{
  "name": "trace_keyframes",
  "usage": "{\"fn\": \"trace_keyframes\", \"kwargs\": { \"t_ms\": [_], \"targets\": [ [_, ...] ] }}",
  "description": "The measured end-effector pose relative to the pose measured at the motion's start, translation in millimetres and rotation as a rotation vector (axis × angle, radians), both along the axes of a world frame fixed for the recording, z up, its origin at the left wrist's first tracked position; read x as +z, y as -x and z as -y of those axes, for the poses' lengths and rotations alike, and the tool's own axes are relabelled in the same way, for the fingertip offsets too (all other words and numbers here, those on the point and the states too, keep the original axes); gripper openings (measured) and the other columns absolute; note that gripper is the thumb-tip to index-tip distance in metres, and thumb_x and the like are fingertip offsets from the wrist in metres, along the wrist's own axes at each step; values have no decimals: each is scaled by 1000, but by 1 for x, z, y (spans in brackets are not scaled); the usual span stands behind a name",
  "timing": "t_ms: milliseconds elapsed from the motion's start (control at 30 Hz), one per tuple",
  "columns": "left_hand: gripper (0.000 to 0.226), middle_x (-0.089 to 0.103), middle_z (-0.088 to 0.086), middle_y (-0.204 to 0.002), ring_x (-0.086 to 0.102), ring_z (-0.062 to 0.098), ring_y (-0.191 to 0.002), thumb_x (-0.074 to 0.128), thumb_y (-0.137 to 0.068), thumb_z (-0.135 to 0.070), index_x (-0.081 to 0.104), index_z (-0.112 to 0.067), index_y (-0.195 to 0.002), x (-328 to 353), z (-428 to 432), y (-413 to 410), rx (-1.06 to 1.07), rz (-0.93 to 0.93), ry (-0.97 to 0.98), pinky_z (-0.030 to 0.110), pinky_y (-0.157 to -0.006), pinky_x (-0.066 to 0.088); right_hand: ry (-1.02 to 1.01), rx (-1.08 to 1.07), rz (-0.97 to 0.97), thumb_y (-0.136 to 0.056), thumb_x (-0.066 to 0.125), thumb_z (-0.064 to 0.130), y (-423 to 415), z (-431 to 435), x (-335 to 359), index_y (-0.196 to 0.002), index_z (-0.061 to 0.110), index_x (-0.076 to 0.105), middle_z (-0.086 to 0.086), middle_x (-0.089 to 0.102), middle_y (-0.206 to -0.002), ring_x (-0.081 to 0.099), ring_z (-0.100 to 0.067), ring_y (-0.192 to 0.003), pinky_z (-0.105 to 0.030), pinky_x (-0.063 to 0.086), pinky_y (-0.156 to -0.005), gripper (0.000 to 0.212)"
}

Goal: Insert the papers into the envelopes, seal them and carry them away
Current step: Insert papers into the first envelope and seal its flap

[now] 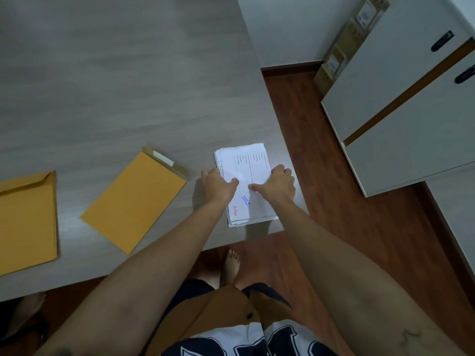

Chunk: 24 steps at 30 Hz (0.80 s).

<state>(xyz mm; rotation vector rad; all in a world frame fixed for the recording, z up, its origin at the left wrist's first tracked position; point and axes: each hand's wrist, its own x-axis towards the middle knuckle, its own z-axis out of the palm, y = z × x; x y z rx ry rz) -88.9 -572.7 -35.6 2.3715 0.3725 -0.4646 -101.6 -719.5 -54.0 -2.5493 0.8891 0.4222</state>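
A white shirt [257, 340] with dark lettering is seen closest, between two bare forearms. A slightly fanned stack of papers [246, 160], white and printed, is gripped at the right corner of the grey, wood-grained tabletop [102, 86]. The left hand [218, 185] and right hand [279, 182] are curled round its side edges, thumbs pressed on top. To the left, a flat mustard envelope [133, 201] is laid with its flap open, and a second envelope [25, 222] lies beyond it.

A grey bench [128, 73] stood over a red-brown wooden floor [329, 181]. At the right was a white cabinet [398, 86] with two black handles [442, 41]. Cardboard boxes [341, 47] stood between it and the white wall [282, 27].
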Motion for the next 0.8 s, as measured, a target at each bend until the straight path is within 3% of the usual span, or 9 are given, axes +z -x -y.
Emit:
{"fn": "trace_keyframes", "kwargs": {
  "t_ms": [300,433,533,600,700,800],
  "targets": [
    [38,51,5,-127,58,21,-109,66,-88,-22,61,-8,-123,2,1,4,69,31,39,22,-72,35,3,9,-1,-61,84,58,0,2,-1,-125,13,42,-9,51,-125,52,-26,-117,-44,52,-92,89],
    [31,57,1,-116,61,21,-100,72,-83,-20,58,-10,-109,0,2,-2,134,30,112,23,-65,38,-3,7,-2,-61,84,59,0,2,0,-125,14,42,-8,51,-125,52,-25,-117,-42,51,-92,88],
    [30,64,-1,-101,67,20,-84,72,-83,-25,50,-16,-101,-1,3,-4,88,3,128,29,-60,52,-1,3,2,-61,83,60,1,1,1,-125,15,43,-8,52,-125,53,-25,-116,-42,52,-91,89],
    [32,65,-5,-101,69,21,-83,71,-84,-33,49,-23,-104,-3,4,-3,46,-20,114,37,-69,60,-10,-3,7,-61,84,59,1,0,2,-126,14,43,-8,51,-126,52,-25,-118,-42,51,-92,88],
    [31,67,-1,-111,68,25,-90,66,-83,-43,53,-33,-109,-10,4,-4,-15,-19,77,44,-77,59,-30,-10,20,-63,84,57,4,1,2,-127,14,45,-8,50,-128,49,-25,-121,-41,49,-93,87],
    [28,66,6,-118,64,29,-104,64,-91,-29,62,-22,-118,-6,7,-9,6,-24,198,45,-89,55,-61,13,71,-64,83,57,6,4,6,-130,17,46,-6,49,-130,44,-24,-124,-40,46,-96,85]
  ]
}}
